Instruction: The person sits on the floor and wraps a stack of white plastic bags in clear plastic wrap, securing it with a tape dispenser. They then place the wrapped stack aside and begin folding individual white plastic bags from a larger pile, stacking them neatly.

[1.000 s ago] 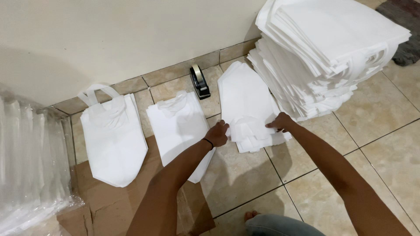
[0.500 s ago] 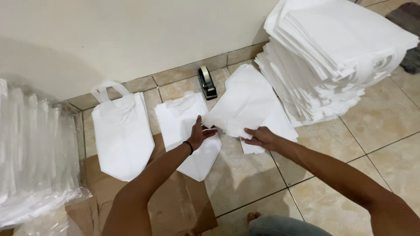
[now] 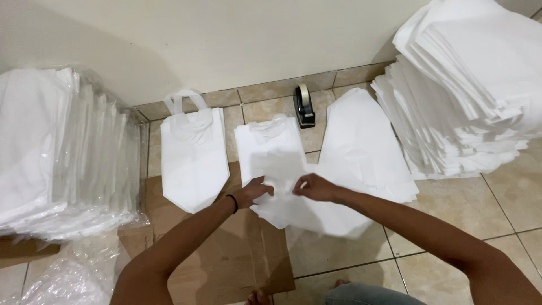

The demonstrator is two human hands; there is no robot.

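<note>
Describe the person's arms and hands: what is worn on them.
Both arms are bare, with no sleeves showing and no gloves. The left hand has a thin dark band at its wrist. The right hand wears nothing visible.

Black tape dispenser by the wall, tall stack of white bags (right), flattened cardboard below.

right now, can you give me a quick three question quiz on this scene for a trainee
1. True or false: the left hand and right hand both grip the same white bag.
2. What stands on the floor by the wall, between the middle bag pile and the right bag pile?
A. tape dispenser
B. scissors
C. bottle
3. What brown sheet lies under the left forearm?

Key: 1 true; 2 A, the tape dispenser; 3 flattened cardboard.
</note>
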